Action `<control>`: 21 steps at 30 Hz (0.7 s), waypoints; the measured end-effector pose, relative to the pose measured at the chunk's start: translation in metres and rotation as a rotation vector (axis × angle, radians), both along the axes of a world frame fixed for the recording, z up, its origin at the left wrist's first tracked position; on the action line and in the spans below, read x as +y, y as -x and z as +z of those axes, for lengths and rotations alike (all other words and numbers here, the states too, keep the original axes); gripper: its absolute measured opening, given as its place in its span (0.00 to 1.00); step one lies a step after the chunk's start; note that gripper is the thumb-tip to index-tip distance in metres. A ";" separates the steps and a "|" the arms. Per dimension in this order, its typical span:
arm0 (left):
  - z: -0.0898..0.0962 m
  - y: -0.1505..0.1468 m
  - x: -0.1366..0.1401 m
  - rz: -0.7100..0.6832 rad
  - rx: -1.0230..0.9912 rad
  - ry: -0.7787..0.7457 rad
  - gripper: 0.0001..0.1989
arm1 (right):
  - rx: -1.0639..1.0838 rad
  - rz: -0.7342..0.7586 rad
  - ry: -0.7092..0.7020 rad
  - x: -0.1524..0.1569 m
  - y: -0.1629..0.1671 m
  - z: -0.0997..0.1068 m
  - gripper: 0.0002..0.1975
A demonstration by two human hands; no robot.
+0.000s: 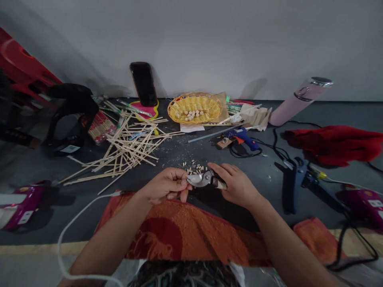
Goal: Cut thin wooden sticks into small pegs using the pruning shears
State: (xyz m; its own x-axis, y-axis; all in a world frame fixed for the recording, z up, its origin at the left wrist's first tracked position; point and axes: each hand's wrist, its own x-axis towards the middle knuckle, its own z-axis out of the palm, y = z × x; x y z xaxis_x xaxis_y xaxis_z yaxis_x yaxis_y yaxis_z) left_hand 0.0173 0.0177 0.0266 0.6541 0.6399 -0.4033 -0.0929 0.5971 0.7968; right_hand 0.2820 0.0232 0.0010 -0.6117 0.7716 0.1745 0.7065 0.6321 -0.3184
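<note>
My right hand (239,184) grips a pair of pruning shears (201,179), its metal blades pointing left. Close by the blade tips, my left hand (168,184) is closed in a pinch, and whatever its fingertips hold is too small to make out. Just behind the shears, short cut pieces of stick (197,166) lie scattered on the dark table. A loose heap of long thin wooden sticks (131,145) spreads out beyond my left hand. Under my wrists, an orange-red cloth (203,231) hangs over the table's front edge.
A yellow woven basket (209,104) with small pale pieces stands near the wall. A phone (143,83) leans upright to its left. On the right are a blue glue gun (243,137), a pink flask (302,99), a red cloth (341,143) and black cables.
</note>
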 end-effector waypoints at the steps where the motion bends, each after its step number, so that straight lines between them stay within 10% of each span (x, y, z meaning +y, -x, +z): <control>1: 0.000 0.000 0.000 -0.013 -0.002 0.011 0.16 | 0.005 0.005 0.001 0.000 0.000 0.000 0.30; 21: -0.001 0.014 -0.003 0.086 -0.248 -0.123 0.19 | 0.036 -0.060 -0.038 0.003 -0.008 0.003 0.30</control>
State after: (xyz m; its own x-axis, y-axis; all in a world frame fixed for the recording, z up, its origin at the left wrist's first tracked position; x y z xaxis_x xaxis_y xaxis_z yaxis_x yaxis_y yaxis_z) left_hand 0.0029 0.0143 0.0254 0.6639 0.7318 -0.1541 -0.3400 0.4789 0.8093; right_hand 0.2897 0.0266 0.0045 -0.5572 0.7992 0.2254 0.7320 0.6009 -0.3211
